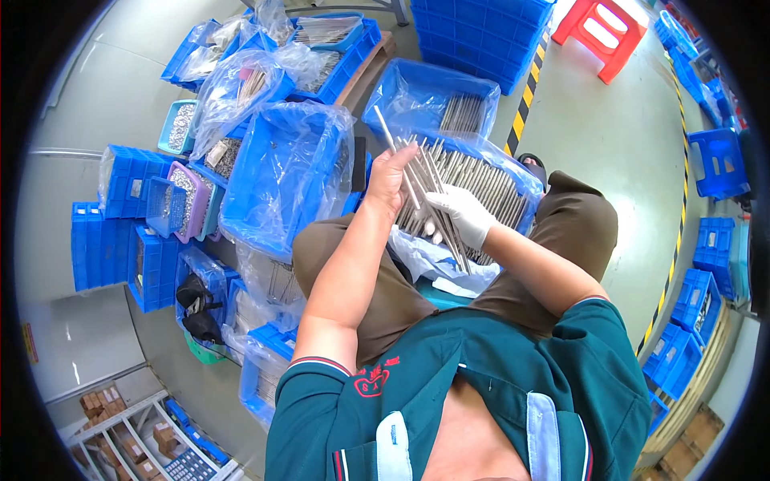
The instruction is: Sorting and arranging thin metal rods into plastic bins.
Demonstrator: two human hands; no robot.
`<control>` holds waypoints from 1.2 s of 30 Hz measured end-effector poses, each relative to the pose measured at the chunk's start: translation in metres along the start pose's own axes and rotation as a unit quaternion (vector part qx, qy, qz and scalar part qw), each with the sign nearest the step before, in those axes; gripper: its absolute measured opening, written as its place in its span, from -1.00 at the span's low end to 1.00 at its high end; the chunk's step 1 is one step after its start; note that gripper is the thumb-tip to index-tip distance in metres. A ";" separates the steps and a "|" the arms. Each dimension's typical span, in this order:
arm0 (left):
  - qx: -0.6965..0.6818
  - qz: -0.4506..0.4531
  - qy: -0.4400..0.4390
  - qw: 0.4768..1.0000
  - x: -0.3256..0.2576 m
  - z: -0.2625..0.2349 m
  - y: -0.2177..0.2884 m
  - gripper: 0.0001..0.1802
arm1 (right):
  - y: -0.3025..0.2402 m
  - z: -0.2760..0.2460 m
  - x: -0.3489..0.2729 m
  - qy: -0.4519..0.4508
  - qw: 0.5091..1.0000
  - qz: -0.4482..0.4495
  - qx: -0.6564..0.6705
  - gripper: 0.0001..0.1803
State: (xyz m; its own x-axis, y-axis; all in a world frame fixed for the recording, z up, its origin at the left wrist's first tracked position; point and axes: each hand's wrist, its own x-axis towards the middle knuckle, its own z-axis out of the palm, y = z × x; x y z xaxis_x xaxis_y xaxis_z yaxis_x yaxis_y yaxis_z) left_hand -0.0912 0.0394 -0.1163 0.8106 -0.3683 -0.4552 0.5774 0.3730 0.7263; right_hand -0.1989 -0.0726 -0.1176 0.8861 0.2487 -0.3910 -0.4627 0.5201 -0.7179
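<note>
My left hand [389, 178], bare, is closed around thin metal rods; one long rod [383, 128] sticks up past the fingers. On my right hand [464, 215] is a white glove, and its fingers close on a slanting bundle of similar rods [455, 244]. The two hands are close together, with rods running between them. Below them, between my knees, a plastic-lined blue bin [536, 192] holds many metal rods [481, 180] lying side by side. Exactly how many rods each hand grips cannot be made out.
Beyond the rod bin stands another lined bin [393, 84] with some rods. To the left is a large lined blue bin [233, 204], with baskets of small metal parts [183, 127] past it. Stacked blue crates [481, 40] and a red stool [601, 36] stand farther off.
</note>
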 end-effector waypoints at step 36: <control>-0.145 -0.234 -0.047 0.960 -0.009 0.002 -0.019 -0.73 | -0.061 0.023 0.004 0.187 0.746 -0.360 -0.528 -0.81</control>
State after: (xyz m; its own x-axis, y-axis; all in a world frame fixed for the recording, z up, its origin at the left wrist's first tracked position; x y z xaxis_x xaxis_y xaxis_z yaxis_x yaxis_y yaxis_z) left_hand -0.1093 0.0340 -0.1251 0.4514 -0.6229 -0.6390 0.8901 0.3647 0.2733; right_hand -0.1665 -0.0848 -0.0624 0.9366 -0.1331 0.3242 0.1935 -0.5749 -0.7950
